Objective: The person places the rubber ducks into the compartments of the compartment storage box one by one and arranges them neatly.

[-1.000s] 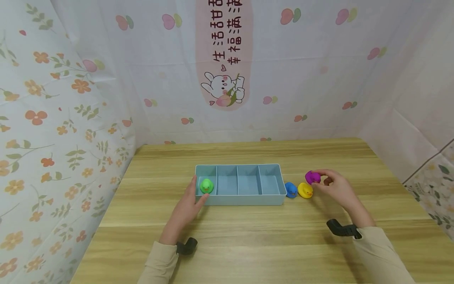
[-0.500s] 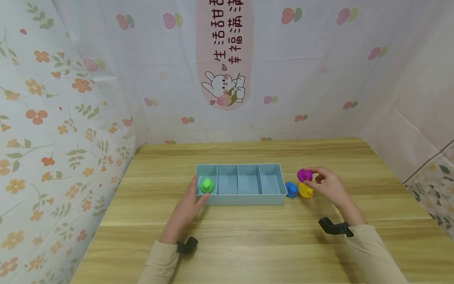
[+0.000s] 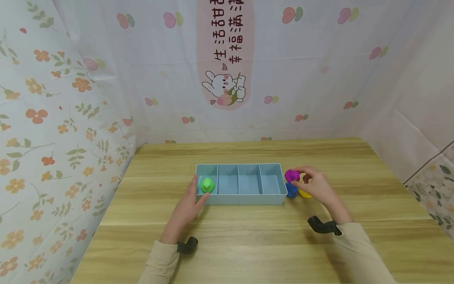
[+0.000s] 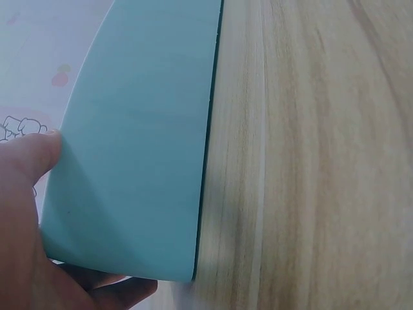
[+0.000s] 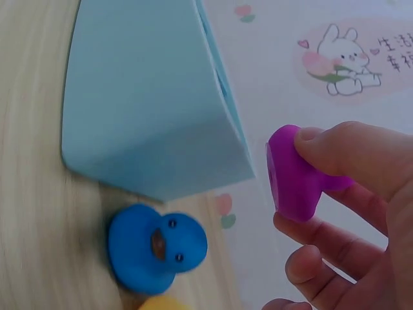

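Note:
My right hand pinches a purple rubber duck between thumb and fingers, held up by the right end of a light blue divided box. Below it in the head view, a blue rubber duck sits on the table against that end. A yellow rubber duck lies beside the blue one, partly hidden by the hand. At the box's left front corner, my left hand grips it, thumb at the front rim and fingers along the end wall. A green rubber duck sits in the leftmost compartment.
The box stands on a wood-grain table. Patterned cloth hangs behind the table and along both sides. Each wrist wears a black camera mount, the right one jutting out low over the table.
My right hand has carried the purple duck leftward, past the yellow duck, to the box's right end. My left hand and the box stay in place.

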The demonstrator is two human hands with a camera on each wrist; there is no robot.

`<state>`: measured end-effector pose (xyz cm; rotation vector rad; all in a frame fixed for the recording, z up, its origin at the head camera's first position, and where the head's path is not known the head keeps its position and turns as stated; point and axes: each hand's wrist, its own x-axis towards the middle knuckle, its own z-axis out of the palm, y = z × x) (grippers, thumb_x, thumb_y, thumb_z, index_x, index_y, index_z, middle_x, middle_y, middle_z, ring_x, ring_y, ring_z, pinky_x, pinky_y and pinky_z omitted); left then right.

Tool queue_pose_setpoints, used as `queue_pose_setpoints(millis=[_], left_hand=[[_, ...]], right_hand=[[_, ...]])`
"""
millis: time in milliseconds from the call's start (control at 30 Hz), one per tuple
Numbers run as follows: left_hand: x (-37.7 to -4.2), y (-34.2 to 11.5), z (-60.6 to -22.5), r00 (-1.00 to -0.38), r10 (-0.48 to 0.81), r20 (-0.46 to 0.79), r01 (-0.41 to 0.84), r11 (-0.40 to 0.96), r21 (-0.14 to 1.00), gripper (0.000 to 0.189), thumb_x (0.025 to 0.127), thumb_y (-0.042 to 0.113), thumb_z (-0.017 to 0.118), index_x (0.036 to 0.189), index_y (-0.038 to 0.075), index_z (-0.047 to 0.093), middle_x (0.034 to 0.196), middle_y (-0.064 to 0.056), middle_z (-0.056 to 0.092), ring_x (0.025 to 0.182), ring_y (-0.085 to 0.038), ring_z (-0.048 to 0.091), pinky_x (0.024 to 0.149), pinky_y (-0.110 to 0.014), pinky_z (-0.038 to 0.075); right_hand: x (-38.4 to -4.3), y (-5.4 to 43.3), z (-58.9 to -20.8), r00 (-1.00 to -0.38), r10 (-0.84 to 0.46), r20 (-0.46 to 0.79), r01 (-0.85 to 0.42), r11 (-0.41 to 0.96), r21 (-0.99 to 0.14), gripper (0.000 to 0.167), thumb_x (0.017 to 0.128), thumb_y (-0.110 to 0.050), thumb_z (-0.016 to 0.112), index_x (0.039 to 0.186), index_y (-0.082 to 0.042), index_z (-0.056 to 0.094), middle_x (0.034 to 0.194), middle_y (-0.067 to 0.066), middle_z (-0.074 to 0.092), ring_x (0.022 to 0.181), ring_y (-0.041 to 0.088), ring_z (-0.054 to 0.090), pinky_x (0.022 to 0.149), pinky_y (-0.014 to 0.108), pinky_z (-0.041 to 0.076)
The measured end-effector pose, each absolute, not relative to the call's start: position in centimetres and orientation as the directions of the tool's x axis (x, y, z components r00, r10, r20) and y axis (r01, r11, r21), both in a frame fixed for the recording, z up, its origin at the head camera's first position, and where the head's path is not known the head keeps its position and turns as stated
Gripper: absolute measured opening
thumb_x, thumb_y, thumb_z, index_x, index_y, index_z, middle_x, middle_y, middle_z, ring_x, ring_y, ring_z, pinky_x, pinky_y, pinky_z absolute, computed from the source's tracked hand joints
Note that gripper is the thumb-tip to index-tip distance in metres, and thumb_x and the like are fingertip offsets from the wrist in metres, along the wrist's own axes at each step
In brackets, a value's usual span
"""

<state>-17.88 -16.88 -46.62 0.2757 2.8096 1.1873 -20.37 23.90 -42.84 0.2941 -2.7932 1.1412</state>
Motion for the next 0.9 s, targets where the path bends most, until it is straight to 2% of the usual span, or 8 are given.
queue_pose_setpoints(millis=[367, 633, 900], left_hand=[[-18.0, -16.9, -46.8, -0.981, 0.195, 0.01, 0.143, 0.68, 0.719, 0.081, 0.099, 0.039, 0.049, 0.153, 0.004, 0.002, 0.158, -0.021, 0.013, 0.145, -0.037, 0.018, 0.117, -0.052, 0.02], [-18.1, -17.1, -46.9, -0.979, 0.201, 0.014, 0.151, 0.685, 0.713, 0.081, 0.098, 0.04, 0.05, 0.154, 0.005, 0.002, 0.159, -0.02, 0.013, 0.145, -0.036, 0.017, 0.117, -0.051, 0.019], [-18.1, -17.0, -46.9, -0.979, 0.206, -0.002, 0.142, 0.685, 0.714, 0.081, 0.099, 0.042, 0.049, 0.154, 0.005, 0.001, 0.159, -0.02, 0.012, 0.145, -0.036, 0.016, 0.117, -0.052, 0.019]], right_hand=[[-20.7, 21.6, -42.7, -0.956, -0.198, 0.215, -0.292, 0.665, -0.688, 0.035, 0.08, -0.011, 0.077, 0.112, -0.002, 0.066, 0.097, 0.01, 0.061, 0.071, 0.012, 0.047, 0.053, 0.019, 0.038], [-21.1, 19.8, -42.8, -0.959, -0.216, 0.185, -0.281, 0.632, -0.722, 0.033, 0.08, -0.013, 0.077, 0.109, -0.003, 0.067, 0.092, 0.01, 0.059, 0.074, 0.019, 0.046, 0.052, 0.022, 0.035], [-21.4, 18.6, -43.0, -0.956, -0.232, 0.181, -0.291, 0.646, -0.706, 0.032, 0.079, -0.014, 0.077, 0.11, -0.006, 0.069, 0.089, 0.008, 0.057, 0.078, 0.024, 0.045, 0.054, 0.023, 0.033]])
